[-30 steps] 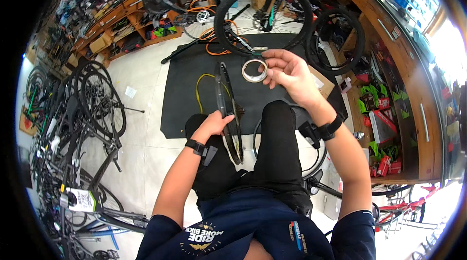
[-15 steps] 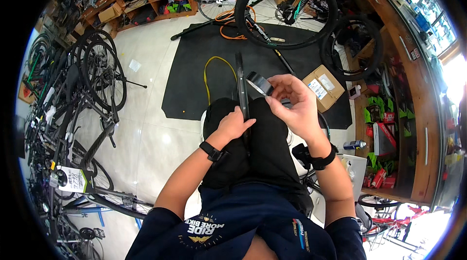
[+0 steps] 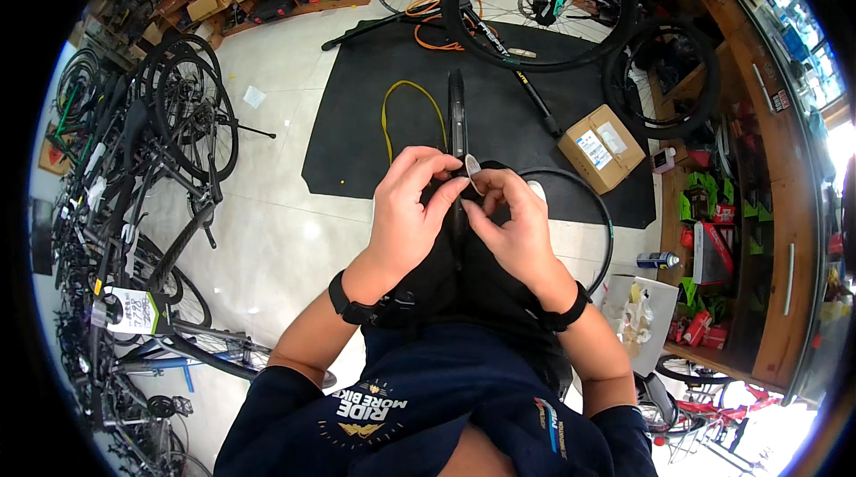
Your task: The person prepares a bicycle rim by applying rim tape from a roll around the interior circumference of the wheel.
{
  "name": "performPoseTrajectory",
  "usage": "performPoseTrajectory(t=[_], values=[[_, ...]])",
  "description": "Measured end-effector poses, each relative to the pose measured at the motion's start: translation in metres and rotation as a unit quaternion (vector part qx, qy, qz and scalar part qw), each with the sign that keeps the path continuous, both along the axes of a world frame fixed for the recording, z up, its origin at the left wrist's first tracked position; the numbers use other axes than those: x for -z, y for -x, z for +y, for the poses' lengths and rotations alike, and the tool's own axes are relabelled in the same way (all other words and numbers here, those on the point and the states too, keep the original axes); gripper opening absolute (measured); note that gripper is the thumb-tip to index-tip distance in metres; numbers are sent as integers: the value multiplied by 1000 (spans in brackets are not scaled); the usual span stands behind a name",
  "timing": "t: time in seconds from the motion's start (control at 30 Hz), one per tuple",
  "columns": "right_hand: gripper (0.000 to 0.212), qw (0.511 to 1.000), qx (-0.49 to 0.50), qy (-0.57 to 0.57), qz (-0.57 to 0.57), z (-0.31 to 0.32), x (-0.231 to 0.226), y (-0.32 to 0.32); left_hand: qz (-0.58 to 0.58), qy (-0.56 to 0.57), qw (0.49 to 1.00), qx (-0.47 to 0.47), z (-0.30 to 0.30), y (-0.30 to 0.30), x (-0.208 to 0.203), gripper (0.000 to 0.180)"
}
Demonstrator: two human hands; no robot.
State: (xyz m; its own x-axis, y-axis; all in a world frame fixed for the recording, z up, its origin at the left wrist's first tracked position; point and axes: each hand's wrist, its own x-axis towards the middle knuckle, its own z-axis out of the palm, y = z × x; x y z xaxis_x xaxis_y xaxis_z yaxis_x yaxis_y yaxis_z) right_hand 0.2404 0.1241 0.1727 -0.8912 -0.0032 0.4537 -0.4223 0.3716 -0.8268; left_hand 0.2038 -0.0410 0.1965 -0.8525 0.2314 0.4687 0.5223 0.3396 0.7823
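Observation:
A black bicycle rim [image 3: 457, 111] stands upright, seen edge-on, between my knees, its lower part lying between my dark trouser legs. Just above it, a roll of black tape [image 3: 473, 170] is turned so that its pale side shows. My right hand [image 3: 519, 232] is closed round the right side of the roll, fingers curled. From the other side my left hand [image 3: 403, 218] pinches at the roll's edge with thumb and fingertips. Whether a loose tape end lies between those fingertips is hidden. Both hands are close together over the rim.
A black mat [image 3: 348, 138] carries a yellow loop [image 3: 385, 111], a cardboard box [image 3: 603, 149] and a bicycle's wheel [image 3: 450, 9]. A black hoop [image 3: 610, 241] curves beside my right knee. Parked bicycles [image 3: 192, 120] crowd the left; a wooden cabinet [image 3: 767, 299] borders the right.
My left hand has let go of the rim and risen to the tape roll. My right hand has brought the roll down and left, close to the rim, and turned it.

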Motion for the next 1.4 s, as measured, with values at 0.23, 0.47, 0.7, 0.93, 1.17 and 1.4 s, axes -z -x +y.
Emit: performPoseTrajectory(t=[0.23,0.47,0.7,0.93,1.17,1.4], values=[[33,1000,16,19,4,-10,9,-6,-39,-52,998,-3,0,-8,16,12],[33,999,19,16,24,-11,16,-7,-87,-82,993,9,-1,-13,18,12],[33,999,28,11,25,-14,18,-9,-84,-82,993,26,-7,-12,25,15],[32,999,28,0,35,-18,22,-11,-121,-103,986,44,-12,-12,28,14],[32,999,31,4,35,-21,25,-10,-141,-123,981,45,-11,-12,33,15],[31,999,30,10,44,-21,27,-8,-134,-115,983,49,-12,-9,34,14]])
